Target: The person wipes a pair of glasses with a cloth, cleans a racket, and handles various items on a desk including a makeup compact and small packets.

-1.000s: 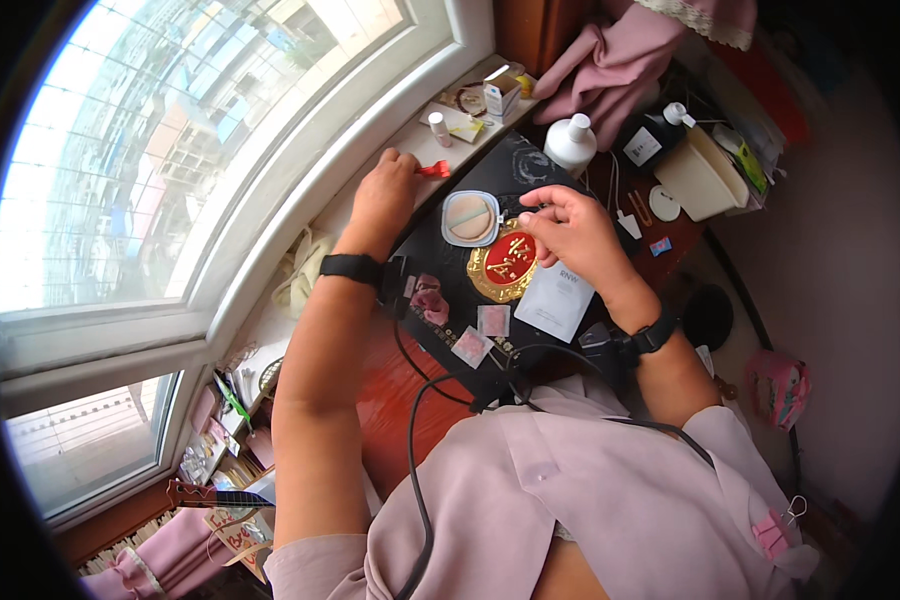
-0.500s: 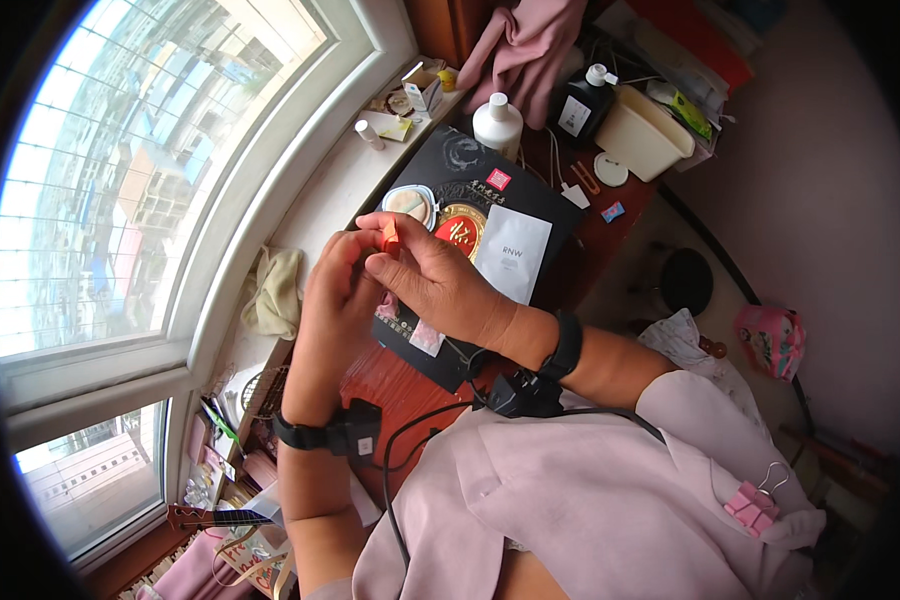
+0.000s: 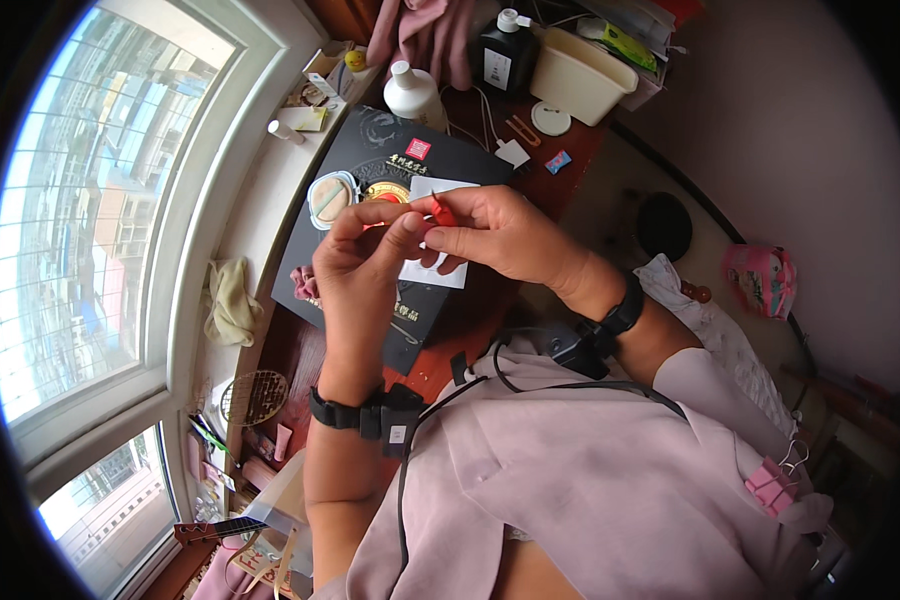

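Observation:
A small red piece (image 3: pixel 444 213), perhaps folded paper or ribbon, is held up between my two hands above a black box. My right hand (image 3: pixel 525 240) pinches it between thumb and fingers. My left hand (image 3: pixel 360 255) is closed too, thumb against forefinger at the piece's left edge; the exact grip there is partly hidden. Below them lies the black box (image 3: pixel 365 145) with gold and red printing. On it rest an open powder compact (image 3: pixel 332 198) with a round puff, a white flat packet (image 3: pixel 440 272) partly covered by my hands, and a pink scrunchie (image 3: pixel 304 283).
Behind the box stand a white bottle (image 3: pixel 415 98), a black pump bottle (image 3: pixel 503 58) and a cream bin (image 3: pixel 582 78). A windowsill with a yellowish cloth (image 3: pixel 232 300) runs along the left. A black cable (image 3: pixel 402 500) crosses my lap from the wrist straps.
The view has shifted, so the box sits further left and up. My hands have come over the white packet and drawn slightly apart, showing more of the red piece.

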